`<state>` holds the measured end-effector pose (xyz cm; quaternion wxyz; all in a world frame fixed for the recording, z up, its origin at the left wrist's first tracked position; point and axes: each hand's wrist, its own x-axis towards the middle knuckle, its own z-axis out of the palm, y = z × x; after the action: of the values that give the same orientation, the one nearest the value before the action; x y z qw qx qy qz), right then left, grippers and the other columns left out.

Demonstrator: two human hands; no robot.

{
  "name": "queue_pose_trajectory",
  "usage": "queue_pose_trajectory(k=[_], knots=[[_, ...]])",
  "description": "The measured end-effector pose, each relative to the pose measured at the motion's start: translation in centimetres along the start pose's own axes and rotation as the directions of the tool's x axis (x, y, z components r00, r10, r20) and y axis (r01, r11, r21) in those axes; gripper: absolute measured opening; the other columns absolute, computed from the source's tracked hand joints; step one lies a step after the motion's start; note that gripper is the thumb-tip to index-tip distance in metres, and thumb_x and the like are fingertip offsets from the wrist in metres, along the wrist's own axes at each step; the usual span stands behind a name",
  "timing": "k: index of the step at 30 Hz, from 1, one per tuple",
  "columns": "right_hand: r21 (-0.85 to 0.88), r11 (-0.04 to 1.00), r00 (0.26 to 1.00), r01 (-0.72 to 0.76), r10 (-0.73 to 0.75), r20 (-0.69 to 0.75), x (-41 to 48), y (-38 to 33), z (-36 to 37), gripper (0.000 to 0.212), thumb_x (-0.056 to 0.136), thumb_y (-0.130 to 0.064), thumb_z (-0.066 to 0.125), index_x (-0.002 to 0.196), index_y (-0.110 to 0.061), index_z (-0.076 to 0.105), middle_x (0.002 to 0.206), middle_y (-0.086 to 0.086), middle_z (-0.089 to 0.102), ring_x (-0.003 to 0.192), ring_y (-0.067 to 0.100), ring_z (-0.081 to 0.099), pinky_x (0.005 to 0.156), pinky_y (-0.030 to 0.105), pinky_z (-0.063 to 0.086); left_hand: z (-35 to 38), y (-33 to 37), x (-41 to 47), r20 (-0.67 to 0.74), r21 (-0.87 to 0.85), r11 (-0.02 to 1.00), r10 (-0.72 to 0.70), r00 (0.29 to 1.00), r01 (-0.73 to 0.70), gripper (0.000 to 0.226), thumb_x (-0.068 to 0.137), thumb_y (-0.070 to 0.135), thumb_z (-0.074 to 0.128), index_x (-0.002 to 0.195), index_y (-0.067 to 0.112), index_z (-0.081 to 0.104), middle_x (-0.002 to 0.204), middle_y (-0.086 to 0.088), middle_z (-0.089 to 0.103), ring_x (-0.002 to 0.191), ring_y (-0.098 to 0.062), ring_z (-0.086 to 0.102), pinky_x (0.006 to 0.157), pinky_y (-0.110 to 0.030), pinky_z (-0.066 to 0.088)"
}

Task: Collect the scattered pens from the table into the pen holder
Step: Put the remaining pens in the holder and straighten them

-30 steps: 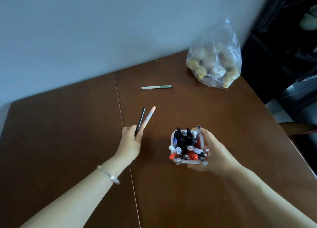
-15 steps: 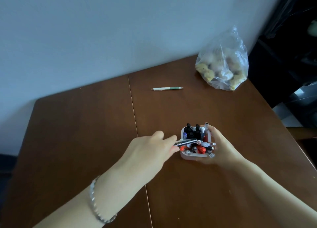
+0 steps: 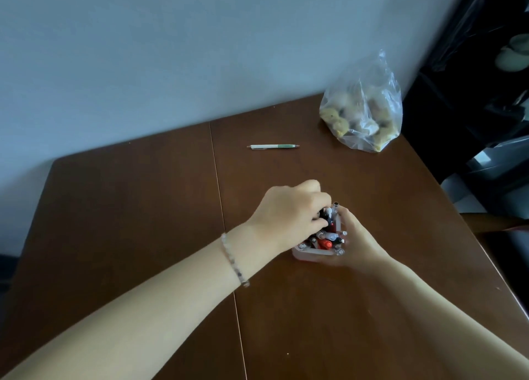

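Note:
A white square pen holder point(image 3: 312, 255) full of black, white and red pens stands on the brown table point(image 3: 143, 222). My right hand point(image 3: 357, 242) wraps around its right side and holds it steady. My left hand point(image 3: 289, 213) hovers over the holder's top with fingers curled down among the pens; the two pens it carried are hidden under the fingers. One white and green pen point(image 3: 273, 147) lies alone on the table, farther back.
A clear plastic bag point(image 3: 363, 113) of yellowish lumps sits at the table's far right corner. A seam point(image 3: 220, 196) runs down the tabletop. Dark furniture stands beyond the right edge. The wall is close behind.
My left hand carried a black pen and a pink pen from the table's middle over to the holder and now presses down into it. My right hand stayed on the holder.

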<state>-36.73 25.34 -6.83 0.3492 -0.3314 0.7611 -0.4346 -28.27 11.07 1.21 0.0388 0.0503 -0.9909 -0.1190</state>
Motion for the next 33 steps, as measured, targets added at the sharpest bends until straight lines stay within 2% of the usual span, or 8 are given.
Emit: queue_pose_trajectory(k=[3,10,15,18,21,25,28,33], knots=[[-0.010,0.999,0.999,-0.036,0.036,-0.002,0.0,-0.1,-0.1,0.082,0.036,-0.048,0.083,0.104,-0.046,0.039,0.104,-0.021,0.055,0.095,-0.014,0.054,0.072,0.008,0.043,1.0,0.0,-2.8,-0.175,-0.328,0.942,-0.138,0.975,0.074,0.013,0.083,0.023,0.062,0.080,0.012,0.068,0.087,0.002,0.065,0.069,-0.012,0.062,0.054,-0.029,0.051],[0.037,0.999,1.000,-0.010,0.011,-0.005,0.0,-0.4,0.0,0.079,0.042,-0.032,0.087,0.108,-0.028,0.043,0.098,-0.015,0.055,0.088,0.005,0.060,0.078,0.022,0.048,3.6,0.1,-3.2,-0.257,-0.360,0.929,-0.184,0.949,0.083,0.031,0.093,0.018,0.038,0.112,0.007,0.060,0.111,-0.010,0.065,0.110,-0.014,0.049,0.096,-0.029,0.038],[-0.007,1.000,1.000,0.011,-0.011,-0.029,0.2,0.5,0.2,0.087,0.045,-0.032,0.091,0.115,-0.032,0.040,0.104,-0.020,0.055,0.094,-0.012,0.055,0.071,0.005,0.045,3.8,1.1,-0.5,-0.016,-0.256,0.962,-0.098,0.995,0.091,0.037,0.098,0.015,0.037,0.132,0.008,0.046,0.147,-0.011,0.039,0.140,-0.024,0.029,0.114,-0.037,0.021],[-0.010,1.000,1.000,0.008,-0.008,-0.029,0.4,0.9,0.2,0.087,0.044,-0.039,0.089,0.116,-0.034,0.040,0.110,-0.016,0.055,0.101,0.001,0.058,0.079,0.016,0.050,4.1,0.7,-0.2,0.148,-0.037,0.996,-0.076,0.986,0.082,0.053,0.098,0.036,0.027,0.146,0.017,0.015,0.158,-0.001,0.006,0.146,-0.017,-0.002,0.117,-0.039,0.002],[-0.032,0.999,1.000,0.013,-0.014,-0.025,0.4,1.2,0.4,0.089,0.042,-0.045,0.086,0.117,-0.031,0.042,0.112,-0.011,0.054,0.102,0.009,0.058,0.085,0.031,0.053,3.9,0.3,-0.8,0.250,-0.126,0.989,-0.046,0.967,0.080,0.058,0.097,0.043,0.019,0.147,0.022,-0.003,0.157,0.007,-0.006,0.142,-0.008,-0.015,0.117,-0.036,-0.005],[0.008,1.000,0.999,0.007,-0.007,-0.039,0.3,0.9,0.4,0.081,0.036,-0.049,0.083,0.106,-0.043,0.041,0.102,-0.020,0.055,0.094,-0.008,0.056,0.076,0.007,0.046,4.3,-0.4,-3.2,-0.185,-0.303,0.949,-0.152,0.971,0.090,0.051,0.098,0.033,0.017,0.145,0.014,0.015,0.153,0.004,0.011,0.143,-0.004,0.004,0.119,-0.027,0.005],[0.017,1.000,0.999,0.012,-0.011,-0.030,0.3,1.0,0.4,0.087,0.041,-0.035,0.090,0.112,-0.035,0.040,0.103,-0.020,0.055,0.094,-0.014,0.054,0.076,0.005,0.043,6.1,-0.5,-5.2,-0.171,-0.149,0.989,-0.024,0.985,-0.002,0.048,0.100,0.032,0.018,0.142,0.010,0.024,0.150,-0.002,0.020,0.142,-0.012,0.016,0.118,-0.034,0.012],[-0.032,0.999,1.000,0.029,-0.029,0.001,0.5,1.4,0.3,0.087,0.044,-0.043,0.083,0.118,-0.028,0.040,0.110,-0.014,0.053,0.105,0.004,0.056,0.082,0.017,0.045,7.5,-0.1,-5.6,-0.107,0.141,0.988,0.083,0.991,-0.067,0.047,0.099,0.034,0.022,0.135,0.011,0.042,0.145,-0.005,0.041,0.137,-0.021,0.033,0.116,-0.042,0.020]])
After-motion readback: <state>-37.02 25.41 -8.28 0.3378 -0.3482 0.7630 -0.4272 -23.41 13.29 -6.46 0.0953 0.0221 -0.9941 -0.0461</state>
